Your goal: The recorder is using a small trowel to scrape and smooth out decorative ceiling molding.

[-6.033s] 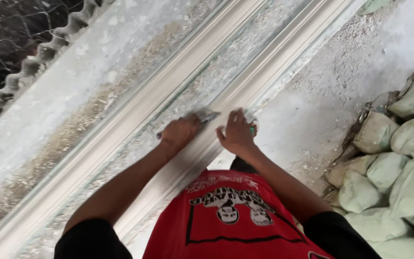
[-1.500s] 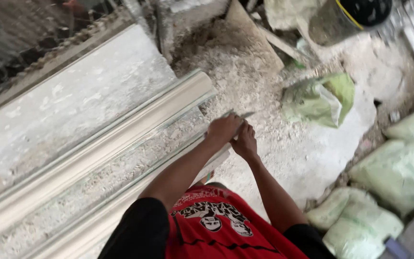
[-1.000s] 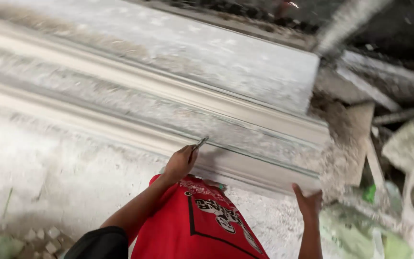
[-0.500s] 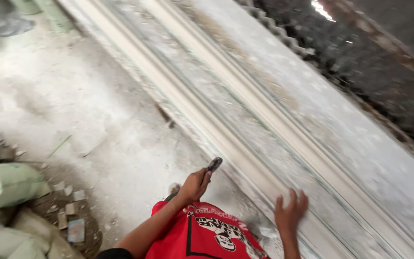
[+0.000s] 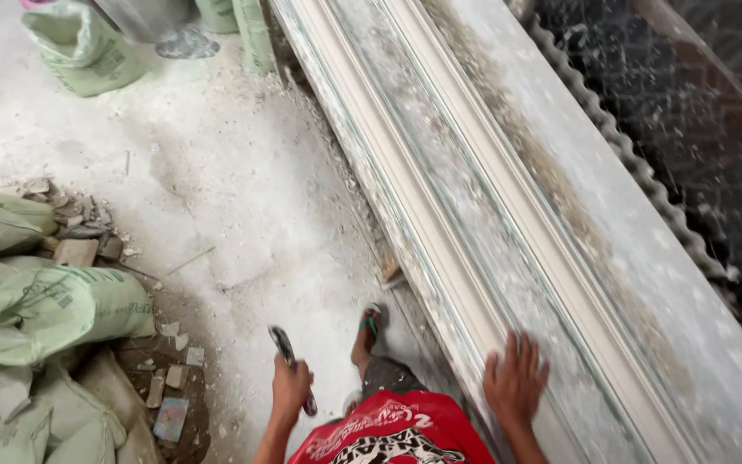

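A slim metal tool is gripped in the left hand; the right hand is laid flat, fingers spread, on the long plaster moulding.

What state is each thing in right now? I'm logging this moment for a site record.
left hand: closed around a dark hand tool, held off the floor.
right hand: open, flat on the long moulded strip.
long moulded strip: lying flat, dusty.
green sacks: full, piled.
floor: covered in white dust and rubble.
foot: in a sandal, on the floor.
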